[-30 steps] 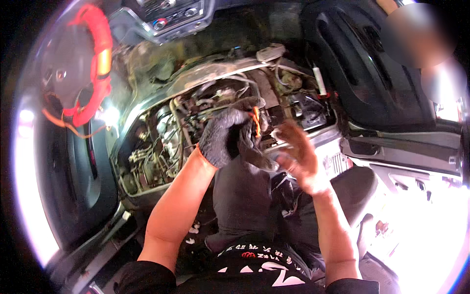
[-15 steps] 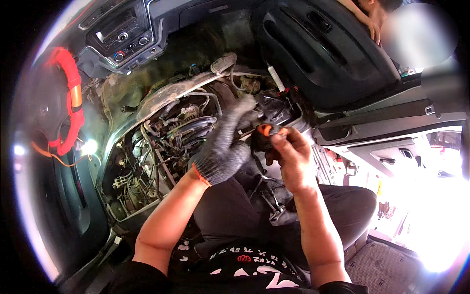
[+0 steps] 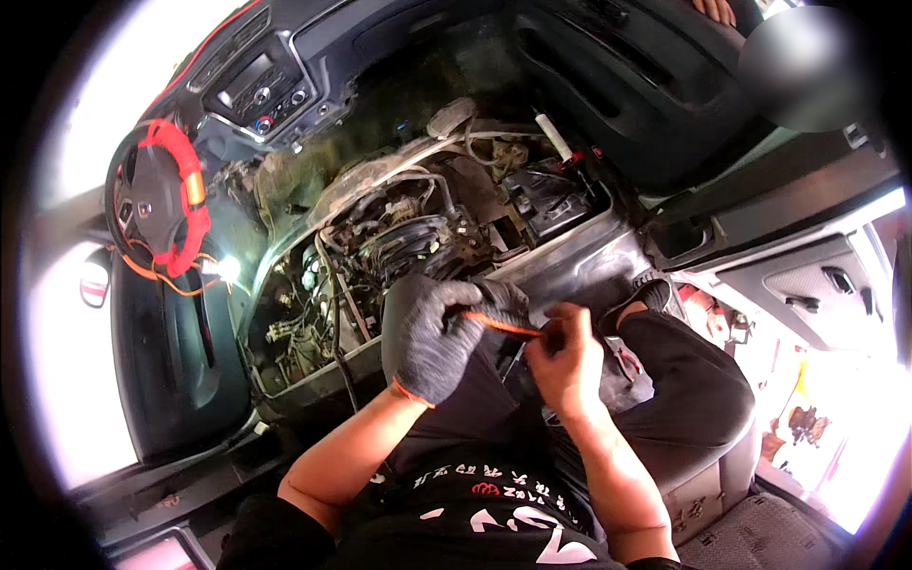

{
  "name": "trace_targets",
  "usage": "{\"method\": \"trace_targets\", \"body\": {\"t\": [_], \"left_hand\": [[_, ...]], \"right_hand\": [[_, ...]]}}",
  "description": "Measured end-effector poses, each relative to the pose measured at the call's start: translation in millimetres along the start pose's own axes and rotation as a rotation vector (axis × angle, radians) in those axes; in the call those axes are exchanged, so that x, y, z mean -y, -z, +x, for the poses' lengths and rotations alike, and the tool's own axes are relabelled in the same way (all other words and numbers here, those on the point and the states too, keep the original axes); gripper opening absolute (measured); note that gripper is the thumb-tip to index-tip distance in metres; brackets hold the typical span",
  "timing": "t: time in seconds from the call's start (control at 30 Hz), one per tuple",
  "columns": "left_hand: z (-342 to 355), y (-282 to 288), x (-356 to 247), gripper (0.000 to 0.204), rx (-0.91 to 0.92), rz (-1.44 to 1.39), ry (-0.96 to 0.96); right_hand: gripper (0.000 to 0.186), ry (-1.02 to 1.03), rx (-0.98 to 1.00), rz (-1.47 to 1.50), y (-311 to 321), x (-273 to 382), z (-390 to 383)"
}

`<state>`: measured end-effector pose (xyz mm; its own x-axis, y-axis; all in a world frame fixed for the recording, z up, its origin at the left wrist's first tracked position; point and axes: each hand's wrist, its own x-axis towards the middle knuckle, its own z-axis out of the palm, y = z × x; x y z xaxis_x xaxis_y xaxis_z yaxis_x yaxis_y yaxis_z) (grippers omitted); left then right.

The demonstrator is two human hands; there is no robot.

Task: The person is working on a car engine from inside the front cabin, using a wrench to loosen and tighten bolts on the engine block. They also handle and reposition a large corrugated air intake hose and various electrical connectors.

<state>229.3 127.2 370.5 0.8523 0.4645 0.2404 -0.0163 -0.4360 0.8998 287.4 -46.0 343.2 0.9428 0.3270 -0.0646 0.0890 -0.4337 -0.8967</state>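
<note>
My left hand (image 3: 432,337) wears a grey knit work glove with an orange cuff edge. Its fingers are closed on a second dark work glove (image 3: 502,302), whose orange-edged cuff is stretched towards the right. My bare right hand (image 3: 570,366) pinches the other end of that cuff, its fingertips partly hidden in the fold. Both hands are over my lap, just in front of the open engine bay (image 3: 399,228).
Hoses and wiring fill the bay, with a black battery-like box (image 3: 546,199) and a white tube (image 3: 555,138) at its right. A red-covered steering wheel (image 3: 195,190) and a bright lamp (image 3: 228,269) are left. Another person's hand (image 3: 714,9) shows at upper right.
My left hand, blurred and apart before, now grips the loose glove together with my right. Both hands are lower, nearer my lap. The view has shifted, and the other person shows less.
</note>
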Motion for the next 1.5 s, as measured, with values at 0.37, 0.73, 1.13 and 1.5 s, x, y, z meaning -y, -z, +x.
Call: {"method": "trace_targets", "body": {"t": [0.37, 0.73, 1.13, 1.5], "left_hand": [[5, -32, 11, 0.038, 0.099, 0.220, -0.073], [-14, 1, 77, 0.016, 0.250, -0.292, 0.350], [-20, 3, 34, 0.032, 0.779, 0.208, -0.414], [-7, -31, 58, 0.019, 0.177, -0.285, -0.166]], "right_hand": [[0.051, 0.460, -0.056, -0.209, 3, -33, -9], [0.043, 0.527, 0.088, -0.603, -15, -13, -10], [0.027, 0.052, 0.208, -0.545, -18, -30, 17], [0.033, -0.318, 0.141, 0.714, -36, -51, -1]]}}
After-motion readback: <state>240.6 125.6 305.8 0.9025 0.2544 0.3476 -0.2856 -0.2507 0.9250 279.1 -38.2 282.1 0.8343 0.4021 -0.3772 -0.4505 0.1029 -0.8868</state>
